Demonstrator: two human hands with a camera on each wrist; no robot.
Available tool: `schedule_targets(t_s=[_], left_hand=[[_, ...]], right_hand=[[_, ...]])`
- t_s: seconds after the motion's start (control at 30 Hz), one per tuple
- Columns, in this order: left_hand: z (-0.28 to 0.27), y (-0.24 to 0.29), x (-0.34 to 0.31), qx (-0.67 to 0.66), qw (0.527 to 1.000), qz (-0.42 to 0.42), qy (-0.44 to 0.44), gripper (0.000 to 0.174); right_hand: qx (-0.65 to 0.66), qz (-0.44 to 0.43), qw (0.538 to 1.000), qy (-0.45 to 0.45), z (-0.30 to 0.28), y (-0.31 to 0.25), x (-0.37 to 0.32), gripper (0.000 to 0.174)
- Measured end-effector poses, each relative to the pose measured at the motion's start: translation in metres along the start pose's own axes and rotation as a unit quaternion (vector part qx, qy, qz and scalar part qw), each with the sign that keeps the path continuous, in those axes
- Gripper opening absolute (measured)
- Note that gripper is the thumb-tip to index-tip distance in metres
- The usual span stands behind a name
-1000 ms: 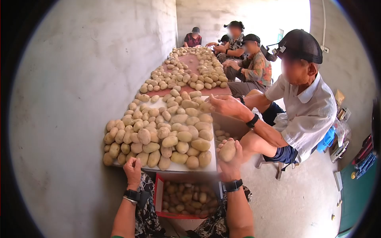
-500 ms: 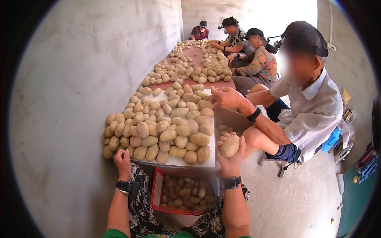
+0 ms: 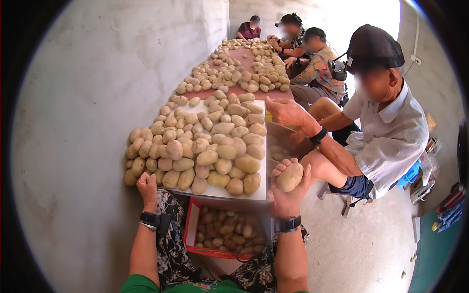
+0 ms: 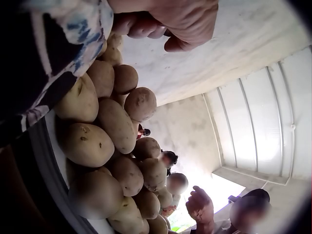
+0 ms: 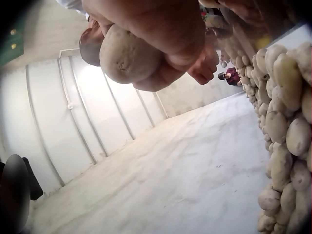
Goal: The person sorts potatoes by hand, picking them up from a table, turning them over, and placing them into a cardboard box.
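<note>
My right hand point(image 3: 287, 200) holds a large pale potato point(image 3: 290, 177), palm up, beside the table's right front corner. In the right wrist view the fingers wrap the potato point(image 5: 126, 57), and one rounded end with small marks shows. My left hand point(image 3: 147, 186) is at the table's left front corner, close to the heaped potatoes point(image 3: 183, 163). Its fingers are curled toward the palm in the left wrist view, where the hand point(image 4: 170, 22) appears at the top edge, and nothing shows in it.
Below the table edge sits a red box point(image 3: 210, 250) holding many potatoes. A cardboard box point(image 3: 288, 137) stands right of the table, by a seated person in a white shirt point(image 3: 391, 127). Farther people sit along a reddish table point(image 3: 233, 66) with more potatoes. A grey wall point(image 3: 97, 97) runs along the left.
The right hand has turned and lifted slightly with the potato. The left hand has shifted a little left and up in view. The neighbour's head and hand have moved slightly.
</note>
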State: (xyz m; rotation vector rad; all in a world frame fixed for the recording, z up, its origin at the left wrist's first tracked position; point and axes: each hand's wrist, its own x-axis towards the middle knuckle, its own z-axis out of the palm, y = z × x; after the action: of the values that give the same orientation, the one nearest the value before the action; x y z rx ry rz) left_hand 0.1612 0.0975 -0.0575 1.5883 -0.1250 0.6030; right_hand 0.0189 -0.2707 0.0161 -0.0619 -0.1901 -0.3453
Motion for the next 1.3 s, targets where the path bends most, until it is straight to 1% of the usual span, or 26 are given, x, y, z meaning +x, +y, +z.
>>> schedule_targets(t_s=[0.07,0.13,0.2,0.23,0.27,0.3,0.33,0.4,0.53,0.6,0.63,0.7,0.77,0.83,0.93,1.03,1.13,1.3], left_hand=[[0.002,0.004,-0.003,0.013,1.000,-0.001,0.005,0.033],[0.001,0.006,0.000,0.029,1.000,0.003,0.009,0.031],[-0.002,0.003,0.001,0.073,0.996,0.047,-0.003,0.018],[0.002,0.004,0.000,0.073,0.996,0.046,-0.006,0.018],[0.008,0.004,-0.001,0.012,0.999,0.047,0.016,0.012],[0.011,0.008,-0.002,-0.049,0.997,0.048,0.040,0.011],[0.010,0.009,-0.001,-0.050,0.997,0.048,0.039,0.011],[0.004,0.011,0.000,-0.046,0.999,-0.005,0.010,0.020],[0.000,0.013,-0.003,-0.021,1.000,-0.009,0.006,0.019],[0.001,0.018,-0.006,0.012,1.000,0.003,-0.011,0.013],[-0.001,0.018,-0.006,0.013,1.000,0.004,-0.013,0.013],[-0.005,0.017,-0.008,0.010,0.999,-0.019,-0.048,0.006],[-0.005,0.021,-0.013,0.011,0.999,-0.012,-0.045,0.004],[-0.012,0.021,-0.012,0.012,0.999,-0.007,-0.041,0.003],[-0.022,0.014,-0.015,0.006,0.999,-0.005,-0.032,0.004],[-0.041,0.013,-0.014,0.024,0.999,-0.005,-0.020,0.003],[-0.057,0.008,-0.014,0.030,0.999,-0.006,0.014,0.004],[-0.071,0.005,-0.010,0.014,0.999,-0.024,0.029,0.005]], right_hand=[[0.001,-0.006,1.000,0.015,0.003,0.000,-0.002,0.036],[-0.007,-0.014,1.000,0.007,0.000,-0.003,-0.002,0.036],[-0.017,-0.022,1.000,0.000,0.000,-0.004,-0.004,0.036],[-0.012,-0.023,1.000,0.010,0.002,-0.005,-0.005,0.037],[-0.008,-0.023,0.999,0.020,0.002,-0.006,-0.007,0.037],[-0.009,-0.026,0.999,0.021,0.002,-0.008,-0.007,0.037],[-0.011,-0.033,0.999,0.025,0.001,-0.009,-0.007,0.037],[-0.012,-0.038,0.999,0.031,0.000,-0.009,-0.007,0.037],[0.015,-0.033,0.999,0.037,-0.002,-0.008,-0.004,0.037],[0.021,-0.033,0.999,0.032,-0.004,-0.003,0.000,0.037],[0.020,-0.023,0.999,0.027,-0.006,-0.001,0.002,0.037],[0.019,-0.012,0.999,0.023,-0.011,0.005,0.006,0.037],[-0.026,-0.009,1.000,-0.005,-0.012,0.016,0.013,0.037],[-0.020,0.006,1.000,-0.003,-0.016,0.027,0.017,0.037],[-0.037,0.028,0.998,0.043,-0.022,0.037,0.021,0.034],[-0.047,0.034,0.997,0.053,-0.021,0.047,0.022,0.034],[-0.062,0.035,0.996,0.049,-0.021,0.048,0.021,0.033],[-0.109,0.036,0.993,0.031,-0.026,0.046,0.017,0.033]])
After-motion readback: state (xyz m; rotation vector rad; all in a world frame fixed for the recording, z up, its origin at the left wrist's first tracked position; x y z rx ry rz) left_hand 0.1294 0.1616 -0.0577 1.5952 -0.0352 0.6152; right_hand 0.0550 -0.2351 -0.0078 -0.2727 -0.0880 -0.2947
